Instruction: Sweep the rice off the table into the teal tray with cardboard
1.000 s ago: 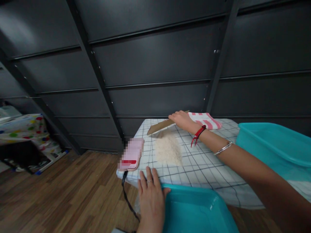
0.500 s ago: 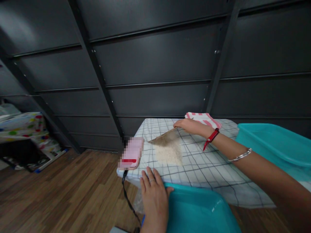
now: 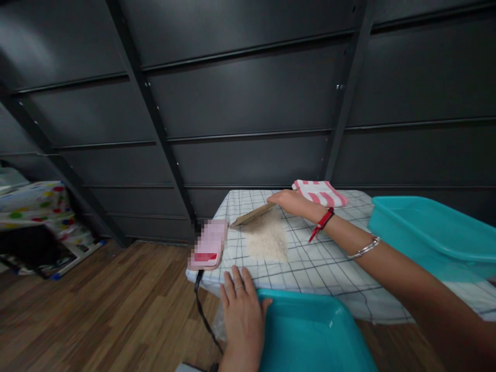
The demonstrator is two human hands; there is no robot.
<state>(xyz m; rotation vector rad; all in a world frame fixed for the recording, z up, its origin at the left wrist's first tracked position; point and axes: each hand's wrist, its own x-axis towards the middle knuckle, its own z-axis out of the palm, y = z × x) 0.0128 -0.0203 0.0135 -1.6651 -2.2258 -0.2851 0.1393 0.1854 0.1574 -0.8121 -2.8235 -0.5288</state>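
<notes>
A flat, pale-brown piece that looks like cardboard [image 3: 253, 214] is pinched at its right end in my right hand [image 3: 289, 200]. It slants over the far side of a spread patch of off-white grains, probably rice [image 3: 269, 243], on the checked tablecloth [image 3: 310, 274]. My left hand [image 3: 243, 310] lies flat with fingers out on the cloth's near edge, its thumb at the rim of a near teal tub [image 3: 310, 298]. Whatever part of the patch sits behind the brown piece is hidden.
Left of the patch lies a pink phone [image 3: 211, 243], partly pixelated, with a black cable [image 3: 201, 310] hanging off the table. A pink-striped cloth [image 3: 321, 192] lies at the back. Another teal tub [image 3: 434, 237] stands at right. A dark panelled wall [image 3: 251, 103] rises behind.
My right hand and the brown piece have shifted slightly left, and the piece now shows more of its upper face. My left hand stays flat in place. The view has moved a little.
</notes>
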